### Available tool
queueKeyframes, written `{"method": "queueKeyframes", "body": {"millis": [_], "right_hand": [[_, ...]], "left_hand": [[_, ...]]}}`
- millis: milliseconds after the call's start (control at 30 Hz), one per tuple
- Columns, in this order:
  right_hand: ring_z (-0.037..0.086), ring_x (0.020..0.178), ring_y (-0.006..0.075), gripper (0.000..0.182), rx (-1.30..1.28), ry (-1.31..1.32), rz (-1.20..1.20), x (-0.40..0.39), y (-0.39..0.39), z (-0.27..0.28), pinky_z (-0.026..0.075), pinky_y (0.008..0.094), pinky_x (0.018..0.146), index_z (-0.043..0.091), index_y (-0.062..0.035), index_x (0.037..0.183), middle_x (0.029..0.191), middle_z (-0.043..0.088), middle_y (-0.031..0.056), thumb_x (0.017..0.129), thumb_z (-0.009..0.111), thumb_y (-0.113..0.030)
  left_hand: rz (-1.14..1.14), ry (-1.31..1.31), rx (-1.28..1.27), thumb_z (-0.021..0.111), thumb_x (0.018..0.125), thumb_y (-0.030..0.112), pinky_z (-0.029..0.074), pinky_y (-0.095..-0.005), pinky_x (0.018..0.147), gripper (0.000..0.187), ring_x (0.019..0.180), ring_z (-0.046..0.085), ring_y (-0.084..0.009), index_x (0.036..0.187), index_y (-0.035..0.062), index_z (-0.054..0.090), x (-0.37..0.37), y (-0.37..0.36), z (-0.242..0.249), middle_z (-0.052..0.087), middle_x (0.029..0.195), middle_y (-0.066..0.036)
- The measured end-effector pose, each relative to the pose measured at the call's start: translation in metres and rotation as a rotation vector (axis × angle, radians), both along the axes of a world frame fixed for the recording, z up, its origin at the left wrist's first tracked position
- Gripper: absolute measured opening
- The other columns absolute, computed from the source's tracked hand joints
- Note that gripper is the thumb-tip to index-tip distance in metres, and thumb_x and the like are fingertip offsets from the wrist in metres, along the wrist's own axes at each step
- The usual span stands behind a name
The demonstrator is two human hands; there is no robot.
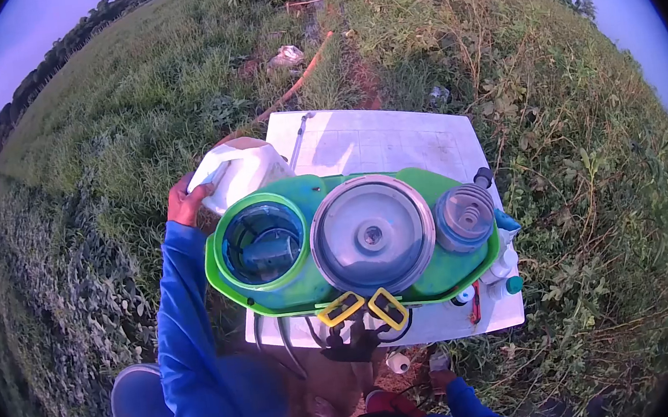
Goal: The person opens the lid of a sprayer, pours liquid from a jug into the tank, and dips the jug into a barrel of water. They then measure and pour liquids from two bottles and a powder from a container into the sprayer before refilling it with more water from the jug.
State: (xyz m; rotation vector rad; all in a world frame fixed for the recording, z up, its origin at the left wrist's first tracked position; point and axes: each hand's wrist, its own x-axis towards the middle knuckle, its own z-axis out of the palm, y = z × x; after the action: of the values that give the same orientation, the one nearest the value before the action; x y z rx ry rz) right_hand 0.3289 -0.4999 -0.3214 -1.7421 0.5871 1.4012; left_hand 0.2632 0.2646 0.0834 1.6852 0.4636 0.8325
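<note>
At the left, my left hand (185, 201) grips a white plastic jug (243, 177), tilted beside the green tank. The green backpack sprayer tank (319, 295) stands on a white table. Its round filler opening (264, 243) is uncovered, with a dark basket-like strainer inside. On top sit a large round grey lid (373, 235) and a clear ribbed cap (464, 215). Low by my body, below the table's edge, my right hand (443, 379) is closed round a small clear container (440, 362), partly hidden. Near it is a small white bottle (397, 362).
The white tabletop (391, 133) extends behind the sprayer. White bottles, one with a green cap (514, 285), and a red tool (475, 305) lie at its right. A blue tub (139, 408) stands at lower left. An orange hose (305, 75) runs through the grass.
</note>
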Motion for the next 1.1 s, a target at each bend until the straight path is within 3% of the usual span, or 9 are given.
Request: {"method": "queueKeyframes", "body": {"millis": [167,367,400,433,500,600,700,867,1100], "right_hand": [[0.065,0.078,0.0248,0.027,-0.073,-0.141,0.248,-0.013,0.039,0.025,0.057,0.0477,0.079,0.067,-0.0154,0.106,0.084,0.064,0.003,0.093,0.064,-0.039],[0.067,0.066,0.0237,0.032,-0.004,-0.427,1.091,-0.011,0.114,0.024,0.052,0.0413,0.06,0.069,-0.0062,0.089,0.074,0.068,0.0098,0.096,0.064,-0.037],[0.068,0.064,0.0235,0.034,0.046,-0.436,1.129,-0.012,0.126,0.023,0.051,0.0402,0.057,0.069,-0.0047,0.087,0.073,0.069,0.0109,0.096,0.064,-0.037],[0.065,0.068,0.0146,0.02,0.29,-0.377,0.716,-0.021,0.123,0.022,0.055,0.0311,0.06,0.068,-0.0092,0.093,0.081,0.068,0.0029,0.094,0.071,-0.029],[0.062,0.068,0.0117,0.022,0.377,-0.487,0.787,-0.033,0.153,0.042,0.049,0.0278,0.058,0.064,-0.0079,0.093,0.08,0.066,0.0015,0.091,0.077,-0.026],[0.061,0.071,0.0099,0.02,0.329,-0.75,1.253,-0.068,0.223,0.108,0.05,0.028,0.062,0.062,-0.0067,0.095,0.08,0.063,0.0007,0.093,0.075,-0.022],[0.061,0.075,0.0097,0.019,0.481,-0.415,1.004,-0.099,0.258,0.098,0.051,0.0272,0.068,0.061,-0.0058,0.1,0.084,0.063,0.0003,0.093,0.073,-0.019],[0.062,0.086,0.0144,0.027,0.641,-0.438,1.322,-0.22,0.385,0.134,0.051,0.0286,0.068,0.061,-0.0063,0.106,0.098,0.062,0.0039,0.089,0.077,-0.02],[0.058,0.108,0.0334,0.023,1.34,-1.139,1.307,-0.399,0.595,0.153,0.049,0.0442,0.093,0.06,-0.005,0.101,0.115,0.058,0.0135,0.084,0.074,-0.013]], "left_hand": [[0.137,0.152,0.201,0.07,0.073,0.024,0.048,-0.0303,0.083,0.048,0.088,0.064,-0.017,0.112,-0.0036,0.068,-0.132,-0.009,0.091,0.07,0.097,-0.007],[0.21,0.303,0.119,0.065,0.064,0.016,0.05,-0.0294,0.081,0.056,0.088,0.064,-0.0177,0.116,-0.003,0.061,-0.323,-0.041,0.116,0.069,0.098,-0.01],[0.216,0.355,0.068,0.064,0.062,0.015,0.05,-0.0291,0.081,0.057,0.088,0.064,-0.0179,0.116,-0.0027,0.06,-0.354,-0.049,0.117,0.069,0.098,-0.01],[0.25,0.407,0.06,0.065,0.063,0.016,0.05,-0.0291,0.081,0.057,0.088,0.064,-0.018,0.117,-0.0028,0.06,-0.385,-0.056,0.112,0.069,0.098,-0.01],[0.285,0.499,0.076,0.067,0.065,0.018,0.052,-0.0304,0.08,0.056,0.088,0.066,-0.0187,0.116,-0.0031,0.063,-0.442,-0.07,0.093,0.07,0.097,-0.01],[0.347,0.648,0.022,0.069,0.067,0.022,0.054,-0.0331,0.079,0.052,0.085,0.067,-0.0199,0.113,-0.0034,0.069,-0.525,-0.085,0.037,0.072,0.094,-0.011],[0.466,0.897,-0.038,0.07,0.068,0.03,0.056,-0.0384,0.081,0.053,0.087,0.071,-0.0291,0.109,-0.003,0.073,-0.585,-0.108,-0.033,0.074,0.094,-0.018],[0.485,1.309,-0.224,0.072,0.069,0.036,0.055,-0.0446,0.09,0.054,0.101,0.071,-0.0377,0.112,0.0035,0.073,-0.64,-0.145,-0.191,0.074,0.103,-0.021],[0.562,1.357,-0.424,0.07,0.07,0.047,0.055,-0.0464,0.095,0.06,0.1,0.071,-0.042,0.115,0.0061,0.072,-0.651,-0.194,-0.4,0.073,0.108,-0.024]]}}
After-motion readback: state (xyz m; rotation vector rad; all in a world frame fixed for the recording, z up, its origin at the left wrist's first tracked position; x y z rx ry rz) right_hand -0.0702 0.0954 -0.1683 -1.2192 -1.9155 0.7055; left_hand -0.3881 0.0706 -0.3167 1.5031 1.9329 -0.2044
